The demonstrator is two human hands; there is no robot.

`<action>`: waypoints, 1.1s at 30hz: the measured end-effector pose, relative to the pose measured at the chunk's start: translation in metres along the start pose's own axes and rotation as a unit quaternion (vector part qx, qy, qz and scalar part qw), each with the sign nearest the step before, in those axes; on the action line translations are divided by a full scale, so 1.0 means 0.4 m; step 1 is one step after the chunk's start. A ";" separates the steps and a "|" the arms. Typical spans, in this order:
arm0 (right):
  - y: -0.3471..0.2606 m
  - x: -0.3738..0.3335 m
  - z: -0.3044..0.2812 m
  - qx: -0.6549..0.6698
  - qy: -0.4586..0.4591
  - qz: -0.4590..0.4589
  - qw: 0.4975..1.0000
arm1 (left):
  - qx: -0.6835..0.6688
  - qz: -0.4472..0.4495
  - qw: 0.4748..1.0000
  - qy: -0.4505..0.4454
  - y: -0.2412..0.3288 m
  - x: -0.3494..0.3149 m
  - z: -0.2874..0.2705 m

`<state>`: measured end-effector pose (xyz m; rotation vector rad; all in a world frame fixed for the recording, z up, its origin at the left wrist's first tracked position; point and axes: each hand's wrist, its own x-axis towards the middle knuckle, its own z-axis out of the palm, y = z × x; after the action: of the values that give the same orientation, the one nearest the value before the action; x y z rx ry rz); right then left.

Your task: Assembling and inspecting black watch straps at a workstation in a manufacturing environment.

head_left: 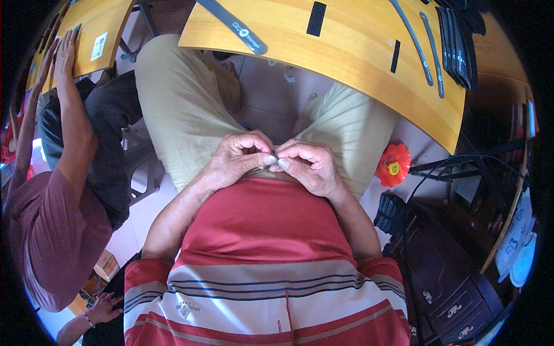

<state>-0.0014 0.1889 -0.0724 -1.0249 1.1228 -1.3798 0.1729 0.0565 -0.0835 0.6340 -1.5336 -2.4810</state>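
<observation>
Low over my lap, close to the waist of my red striped shirt, both my hands meet fingertip to fingertip. Thumb and forefinger of my left hand (238,160) are pinched at a small dark piece (274,155). From the other side my right hand (311,167) pinches the same piece, its fingers curled. Fingertips cover most of it, so its kind cannot be made out. Beyond my knees, a long dark grey strap (234,26) with a rounded end lies across the edge of the wooden table (358,55).
Black strips (315,18), two narrow grey straps (431,55) and a stack of dark straps (455,55) lie on the table. A red flower-shaped object (394,164) and a black bundle (390,213) sit at my right, near a dark cabinet (450,277). At left, a co-worker's hands (64,55) rest on another table.
</observation>
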 end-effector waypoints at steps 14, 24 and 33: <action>0.002 -0.003 -0.007 -0.018 -0.016 0.000 1.000 | -0.005 -0.013 1.000 -0.009 0.000 -0.002 -0.001; 0.000 0.001 -0.011 0.019 -0.028 0.006 0.999 | 0.002 -0.012 1.000 -0.020 0.007 0.000 0.000; -0.009 0.002 -0.016 -0.016 -0.038 0.005 0.999 | 0.018 -0.021 0.999 -0.028 0.009 0.000 -0.001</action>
<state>-0.0084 0.1886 -0.0703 -1.0842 1.0949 -1.3092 0.1726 0.0544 -0.0806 0.6129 -1.6036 -2.5289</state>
